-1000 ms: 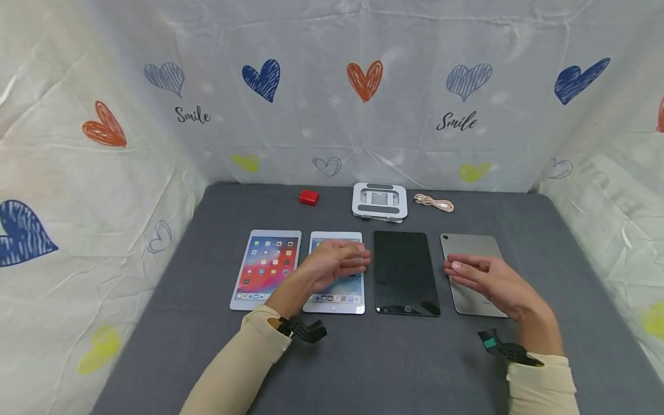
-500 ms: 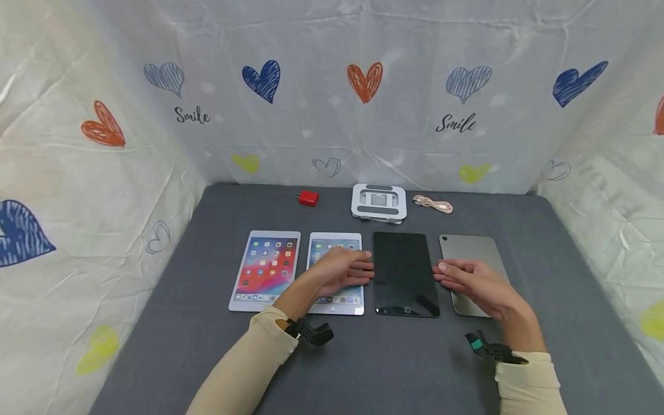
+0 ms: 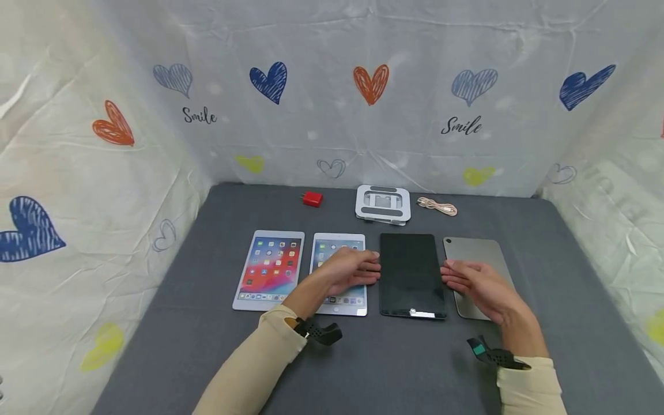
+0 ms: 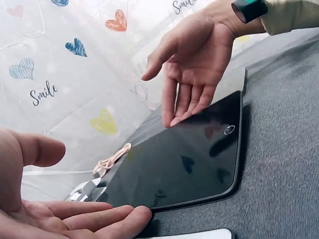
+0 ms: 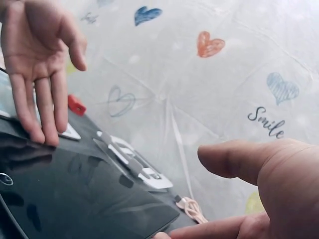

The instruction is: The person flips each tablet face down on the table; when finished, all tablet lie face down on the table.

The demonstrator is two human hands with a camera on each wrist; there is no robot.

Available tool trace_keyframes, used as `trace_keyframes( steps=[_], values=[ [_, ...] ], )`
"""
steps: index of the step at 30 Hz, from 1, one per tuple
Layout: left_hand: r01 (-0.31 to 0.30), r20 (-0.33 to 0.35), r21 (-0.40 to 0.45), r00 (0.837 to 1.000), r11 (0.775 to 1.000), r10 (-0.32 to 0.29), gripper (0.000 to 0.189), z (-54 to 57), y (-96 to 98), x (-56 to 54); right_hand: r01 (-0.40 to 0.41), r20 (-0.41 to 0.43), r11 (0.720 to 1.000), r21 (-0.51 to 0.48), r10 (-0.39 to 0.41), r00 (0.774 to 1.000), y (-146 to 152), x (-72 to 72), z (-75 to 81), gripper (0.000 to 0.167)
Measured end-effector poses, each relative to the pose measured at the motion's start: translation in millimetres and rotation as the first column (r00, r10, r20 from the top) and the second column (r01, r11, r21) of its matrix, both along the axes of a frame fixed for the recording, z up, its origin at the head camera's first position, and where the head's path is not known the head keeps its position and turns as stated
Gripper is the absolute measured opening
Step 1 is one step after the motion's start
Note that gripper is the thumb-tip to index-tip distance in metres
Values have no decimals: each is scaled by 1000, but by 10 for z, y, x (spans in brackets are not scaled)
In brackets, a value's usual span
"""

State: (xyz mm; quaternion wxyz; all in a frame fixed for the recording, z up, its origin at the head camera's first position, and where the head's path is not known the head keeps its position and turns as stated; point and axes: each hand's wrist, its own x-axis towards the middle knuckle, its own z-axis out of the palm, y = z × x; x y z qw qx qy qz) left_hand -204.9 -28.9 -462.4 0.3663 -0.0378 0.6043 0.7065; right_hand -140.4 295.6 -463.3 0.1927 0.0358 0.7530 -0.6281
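Observation:
In the head view a black tablet [image 3: 410, 274] lies dark-screened between my two hands. My left hand [image 3: 349, 270] reaches over the white tablet with a lit screen [image 3: 339, 305], its fingertips right at the black tablet's left edge. Opposite it, my right hand [image 3: 479, 285] has its fingers at the black tablet's right edge and partly covers a grey tablet [image 3: 479, 251] lying back-up. Fingers are fairly straight on both hands. The left wrist view shows the left thumb raised clear of the black tablet [image 4: 184, 159]; in the right wrist view the right thumb is likewise raised.
Another white tablet with a red and blue screen [image 3: 271, 268] lies at the left of the row. Behind the row sit a red charger plug [image 3: 312, 199], a folded white stand [image 3: 383, 204] and a bundled pale cable [image 3: 437, 206]. A heart-printed curtain [image 3: 332, 138] encloses the grey table [image 3: 363, 369].
My left hand has moved right and my right hand left, to the black tablet's two sides. A bright reflection now shows along the black tablet's near edge.

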Motion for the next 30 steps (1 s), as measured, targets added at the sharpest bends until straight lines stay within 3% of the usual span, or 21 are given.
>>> trace_keyframes(
  steps=[6, 12, 18, 24, 30],
  values=[
    [27, 1, 31, 1000, 999, -27, 52, -36, 160, 29, 7, 20, 999, -41, -6, 1000, 96, 17, 2, 73],
    [47, 8, 69, 999, 997, -47, 52, -81, 348, 64, 52, 20, 990, -129, -50, 999, 254, 52, 35, 48],
    [57, 0, 99, 998, 993, -57, 52, -57, 446, 91, 61, 0, 993, -102, -61, 998, 378, 76, 59, 63],
    [62, -54, 122, 997, 991, -56, 51, 111, 433, 74, 92, 1, 988, -125, -93, 996, 445, 110, 108, 60],
    [100, -109, 169, 991, 981, -82, 45, 375, 388, 67, 96, -31, 992, -77, -98, 995, 385, 133, 225, 76]
  ],
)
